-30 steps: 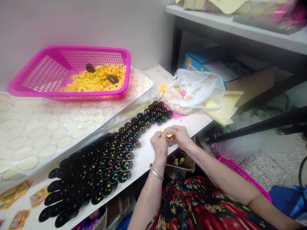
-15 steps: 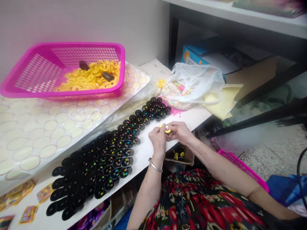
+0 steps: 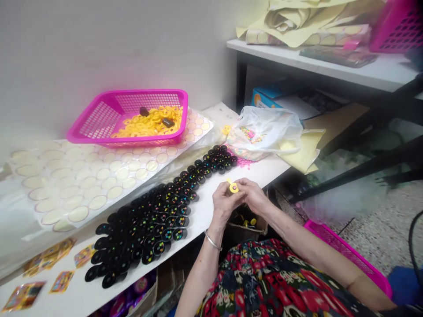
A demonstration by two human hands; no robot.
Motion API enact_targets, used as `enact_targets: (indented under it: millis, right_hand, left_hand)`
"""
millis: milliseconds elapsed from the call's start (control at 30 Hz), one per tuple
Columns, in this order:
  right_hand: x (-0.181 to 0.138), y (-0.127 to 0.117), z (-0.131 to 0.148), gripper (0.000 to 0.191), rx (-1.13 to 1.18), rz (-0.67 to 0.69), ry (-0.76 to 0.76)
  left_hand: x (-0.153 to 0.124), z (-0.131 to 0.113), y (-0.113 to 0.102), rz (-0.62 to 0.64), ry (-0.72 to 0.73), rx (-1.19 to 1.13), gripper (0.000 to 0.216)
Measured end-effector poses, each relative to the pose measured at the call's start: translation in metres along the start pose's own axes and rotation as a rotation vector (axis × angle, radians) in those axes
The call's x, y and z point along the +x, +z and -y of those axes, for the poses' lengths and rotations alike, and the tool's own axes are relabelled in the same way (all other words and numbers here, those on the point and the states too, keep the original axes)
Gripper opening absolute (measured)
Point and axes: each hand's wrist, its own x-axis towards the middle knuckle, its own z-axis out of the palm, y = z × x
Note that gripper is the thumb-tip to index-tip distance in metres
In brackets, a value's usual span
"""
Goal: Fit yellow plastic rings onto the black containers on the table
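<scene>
Over the front edge of the white table, my left hand (image 3: 224,202) and my right hand (image 3: 253,196) meet with their fingers closed. Between the fingertips is a small yellow round cap (image 3: 234,188) with a pinkish centre; fingers hide its lower part. A silver bangle circles my left wrist. To the left of my hands, rows of small black cups (image 3: 155,220) stand close together, many with colourful bits inside. Directly below my hands, an open carton (image 3: 251,233) contains yellow-topped pieces.
A pink basket (image 3: 86,132) of yellow rings stands on a sheet of printed circles (image 3: 99,189). Behind the cups lies a plastic bag (image 3: 274,123) of colourful beads. Shiny printed packets (image 3: 62,281) rest at the left. A shelf (image 3: 317,66) juts out at the right.
The camera view has shifted, so more of the shelf shows. The yellow cap has turned its round face more towards me, still between both hands.
</scene>
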Motion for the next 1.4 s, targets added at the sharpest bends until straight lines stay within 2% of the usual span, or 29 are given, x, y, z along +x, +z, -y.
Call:
enact_targets:
  millis: [133,300,433,533,667,767,1000,1133,1233,1333,1400]
  right_hand:
    - [-0.019,-0.011,-0.002,0.028,-0.052,0.042,0.013]
    - [-0.015,-0.023,-0.008,0.034,-0.103,0.04,0.092]
    - [-0.008,-0.027,-0.006,0.04,-0.007,0.327,0.227]
    - [-0.009,-0.031,-0.001,0.049,-0.015,0.507,0.263]
    - [-0.011,-0.04,0.008,0.05,-0.102,0.655,0.301]
    - [-0.012,-0.045,0.013,0.048,-0.148,0.7,0.329]
    - [-0.016,-0.047,0.017,0.06,-0.239,0.709,0.255]
    - [-0.023,-0.046,0.008,0.052,-0.242,0.601,0.152]
    - [-0.029,-0.044,-0.003,0.049,-0.158,0.487,0.098]
    - [-0.035,-0.041,-0.007,0.053,-0.062,0.417,0.044]
    - [-0.037,-0.039,-0.006,0.061,-0.039,0.433,0.051]
  left_hand:
    - [-0.011,-0.006,-0.007,0.095,0.11,0.115,0.029]
    - [-0.025,-0.015,-0.015,0.26,0.222,0.126,0.027]
    - [-0.03,-0.018,-0.018,0.316,0.256,0.089,0.024]
    - [-0.032,-0.02,-0.02,0.343,0.244,0.108,0.026]
    - [-0.036,-0.026,-0.018,0.415,0.266,0.163,0.024]
    - [-0.038,-0.03,-0.015,0.452,0.246,0.188,0.021]
    - [-0.038,-0.033,-0.009,0.504,0.327,0.209,0.029]
    - [-0.038,-0.035,-0.009,0.517,0.354,0.304,0.03]
    - [-0.035,-0.037,-0.012,0.537,0.344,0.328,0.029]
    - [-0.032,-0.04,-0.016,0.548,0.341,0.271,0.032]
    - [-0.032,-0.042,-0.018,0.539,0.335,0.231,0.037]
